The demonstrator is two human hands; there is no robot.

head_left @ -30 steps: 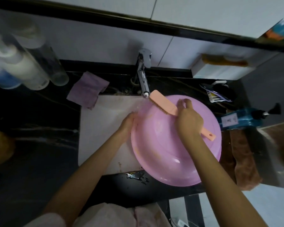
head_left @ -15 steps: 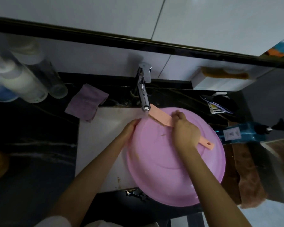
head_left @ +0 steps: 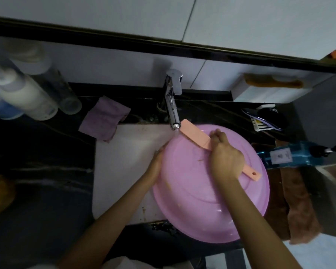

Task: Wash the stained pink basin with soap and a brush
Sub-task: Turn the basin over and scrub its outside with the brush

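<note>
Basin (head_left: 211,191): pink, tilted across right side of sink (head_left: 120,162), far rim just under tap (head_left: 172,111); brownish smears along left rim, small fleck mid-surface. Brush (head_left: 194,136): head at far rim, right beside spout, bristles down on the plastic, faint water stream at its tip. Right hand (head_left: 226,160): fingers wrapped round brush handle just behind head, handle end poking out past wrist. Left hand (head_left: 156,162): against left rim, steadying; curled round edge or flat on it, cannot tell. Against half a second back: more of brush head showing ahead of knuckles, much as at one second back; taken as a short to-and-fro stroke on same patch by tap. Left hand unmoved on rim. Basin and tap both lower in view, so likely a head shift, not the basin. Judgement: scrubbing underway at far rim only, left-rim stains not yet reached, plenty left. Around: purple cloth (head_left: 105,119) left of tap, blue bottle (head_left: 291,155) and brown towel (head_left: 297,206) to right.
</note>
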